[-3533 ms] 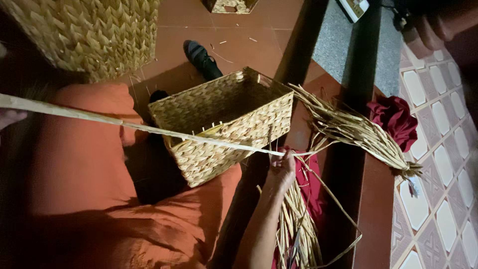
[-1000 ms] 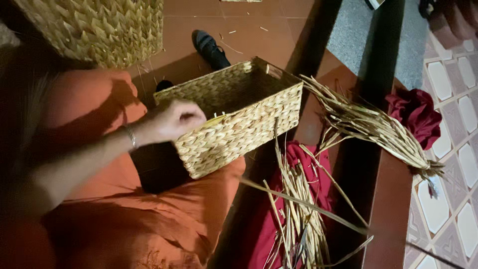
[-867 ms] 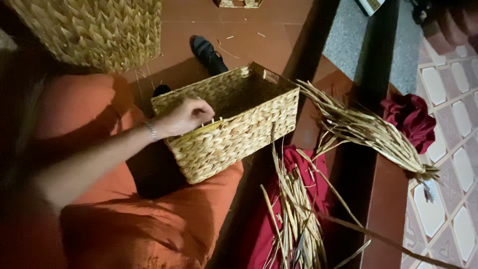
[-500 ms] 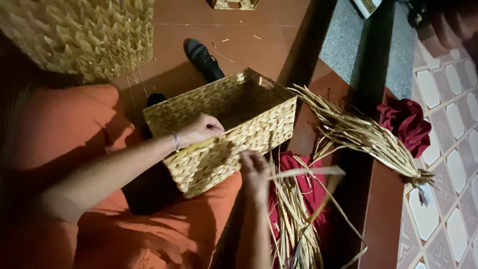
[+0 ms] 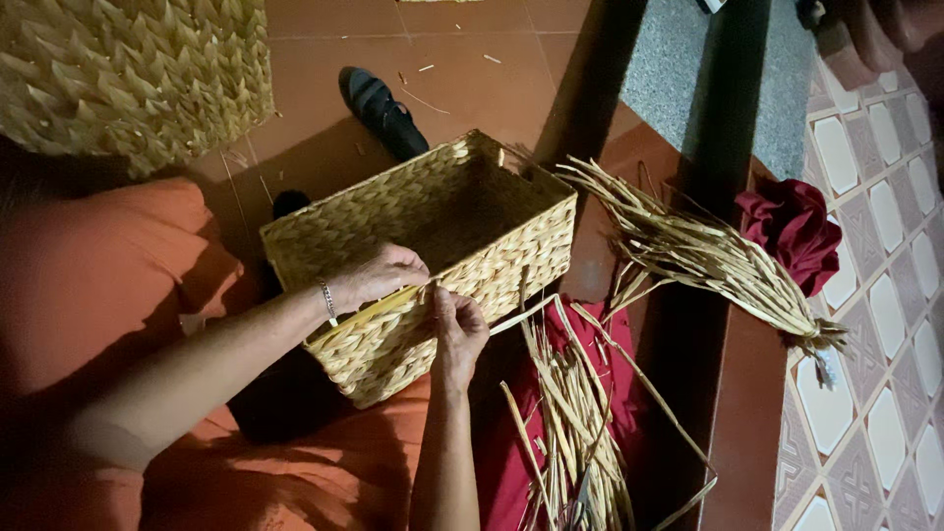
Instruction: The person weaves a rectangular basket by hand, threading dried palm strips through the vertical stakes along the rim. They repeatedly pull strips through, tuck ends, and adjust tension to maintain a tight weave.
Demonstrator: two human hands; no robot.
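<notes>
On my lap, across the orange cloth (image 5: 118, 285), rests a rectangular woven basket (image 5: 433, 231), tilted with its open top facing away from me. Beyond it to the upper left I see a larger woven basket (image 5: 138, 69) on the brown floor tiles (image 5: 324, 29). To the right, one bundle of dry straw strands (image 5: 708, 261) lies across a dark step, beside a crumpled red cloth (image 5: 796, 231); more loose strands (image 5: 575, 423) lie just below the basket. My left hand (image 5: 383, 275) is curled over the basket's near rim, pinching a flat pale strand (image 5: 369, 313) against the weave. My right hand (image 5: 457, 329) is closed on the same strand at the rim, touching the left. A dark shoe (image 5: 379, 103) sits on the floor behind.
</notes>
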